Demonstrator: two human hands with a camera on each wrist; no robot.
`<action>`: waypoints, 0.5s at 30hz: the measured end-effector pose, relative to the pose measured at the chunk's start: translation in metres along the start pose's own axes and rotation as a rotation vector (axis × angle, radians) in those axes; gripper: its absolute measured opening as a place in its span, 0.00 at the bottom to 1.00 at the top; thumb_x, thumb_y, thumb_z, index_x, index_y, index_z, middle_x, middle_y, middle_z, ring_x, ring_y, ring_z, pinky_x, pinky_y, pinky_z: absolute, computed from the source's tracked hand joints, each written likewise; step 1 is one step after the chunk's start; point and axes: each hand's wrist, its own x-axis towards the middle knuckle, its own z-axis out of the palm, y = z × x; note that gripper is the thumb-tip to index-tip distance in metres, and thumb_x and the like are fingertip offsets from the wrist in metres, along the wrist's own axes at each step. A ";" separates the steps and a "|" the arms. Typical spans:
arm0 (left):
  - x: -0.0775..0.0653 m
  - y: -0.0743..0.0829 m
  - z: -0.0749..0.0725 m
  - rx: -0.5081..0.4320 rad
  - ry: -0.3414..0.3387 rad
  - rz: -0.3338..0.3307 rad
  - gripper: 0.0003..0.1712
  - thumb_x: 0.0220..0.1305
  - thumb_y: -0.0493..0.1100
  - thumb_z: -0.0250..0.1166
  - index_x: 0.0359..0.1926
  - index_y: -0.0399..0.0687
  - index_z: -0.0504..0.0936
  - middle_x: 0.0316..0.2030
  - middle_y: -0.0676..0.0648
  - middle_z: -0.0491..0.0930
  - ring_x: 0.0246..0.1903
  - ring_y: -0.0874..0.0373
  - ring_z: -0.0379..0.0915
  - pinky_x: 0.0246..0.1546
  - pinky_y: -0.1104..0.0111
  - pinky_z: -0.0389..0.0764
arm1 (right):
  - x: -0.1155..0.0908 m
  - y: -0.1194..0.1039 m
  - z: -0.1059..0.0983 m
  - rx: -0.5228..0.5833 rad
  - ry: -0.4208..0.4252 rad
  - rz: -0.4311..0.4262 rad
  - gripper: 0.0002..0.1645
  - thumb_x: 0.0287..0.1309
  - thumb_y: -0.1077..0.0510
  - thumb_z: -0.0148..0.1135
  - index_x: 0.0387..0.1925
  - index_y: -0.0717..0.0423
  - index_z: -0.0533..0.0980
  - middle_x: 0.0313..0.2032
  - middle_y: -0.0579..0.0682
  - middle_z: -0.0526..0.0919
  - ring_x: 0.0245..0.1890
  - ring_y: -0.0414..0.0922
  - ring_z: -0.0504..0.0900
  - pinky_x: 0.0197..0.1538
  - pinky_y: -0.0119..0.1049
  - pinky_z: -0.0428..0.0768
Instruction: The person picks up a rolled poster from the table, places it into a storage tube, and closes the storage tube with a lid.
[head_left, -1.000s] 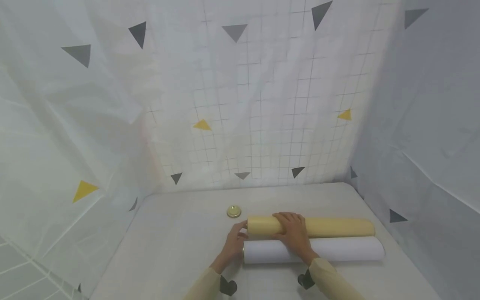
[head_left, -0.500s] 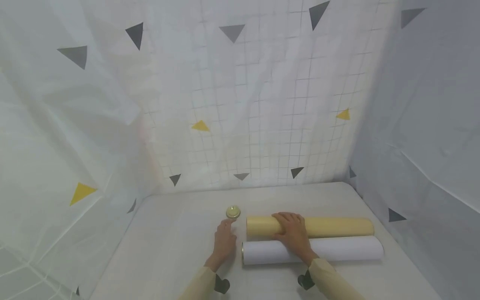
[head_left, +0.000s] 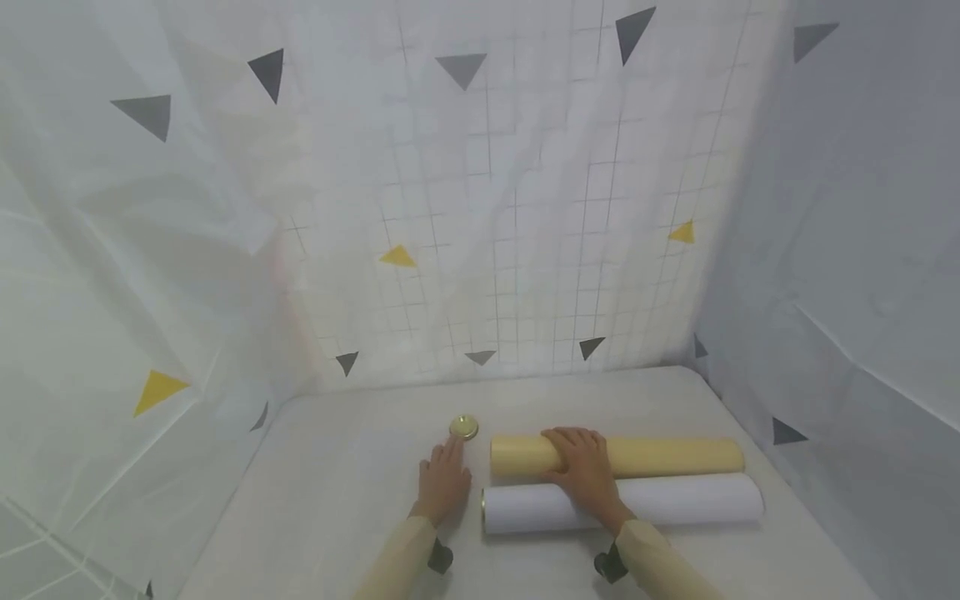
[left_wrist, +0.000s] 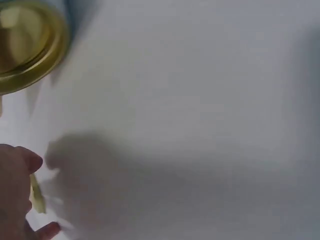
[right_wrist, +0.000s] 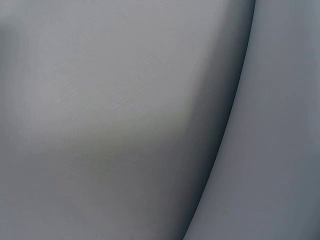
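Note:
A yellow tube [head_left: 675, 457] lies crosswise on the table, its left end bare of any gold rim. My right hand [head_left: 587, 471] grips it from above, thumb on the near side and fingers over the far side. Nearer to me is a white tube [head_left: 690, 500] with a gold metal end [left_wrist: 22, 42]; the right forearm crosses above it. A round gold lid [head_left: 464, 427] rests on the table beyond the yellow tube's left end. My left hand [head_left: 442, 483] reaches toward it, fingers extended and fingertips at its near edge; whether they touch it I cannot tell.
The white-covered table [head_left: 337, 467] ends at a white sheet wall [head_left: 540, 275] with grid lines and triangle markers. Sheets also stand at the left and right. The right wrist view holds only the table surface [right_wrist: 100, 100] and the white tube's side [right_wrist: 270, 125].
My left hand has left the yellow tube's left end and moved left and forward to the gold lid. The right hand keeps its grip on the yellow tube.

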 end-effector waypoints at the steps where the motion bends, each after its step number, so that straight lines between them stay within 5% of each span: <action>1: 0.004 0.000 -0.001 -0.001 -0.010 -0.006 0.37 0.71 0.45 0.57 0.77 0.42 0.60 0.76 0.41 0.66 0.69 0.40 0.67 0.61 0.42 0.74 | 0.001 0.000 0.000 -0.005 0.006 -0.004 0.42 0.39 0.45 0.83 0.60 0.47 0.79 0.58 0.51 0.84 0.61 0.55 0.77 0.68 0.59 0.65; 8: 0.028 0.002 -0.006 -0.011 -0.040 -0.022 0.38 0.69 0.45 0.57 0.78 0.43 0.60 0.77 0.43 0.64 0.59 0.41 0.70 0.50 0.48 0.80 | 0.005 -0.002 0.001 0.001 0.016 0.004 0.42 0.39 0.45 0.84 0.60 0.47 0.79 0.57 0.51 0.84 0.61 0.55 0.77 0.68 0.59 0.65; 15: 0.032 0.001 -0.002 0.022 -0.054 -0.037 0.39 0.68 0.44 0.57 0.78 0.43 0.60 0.75 0.43 0.68 0.59 0.42 0.68 0.53 0.48 0.78 | 0.008 -0.005 0.000 -0.002 -0.021 0.018 0.43 0.41 0.43 0.82 0.61 0.47 0.79 0.59 0.51 0.83 0.62 0.55 0.77 0.70 0.59 0.64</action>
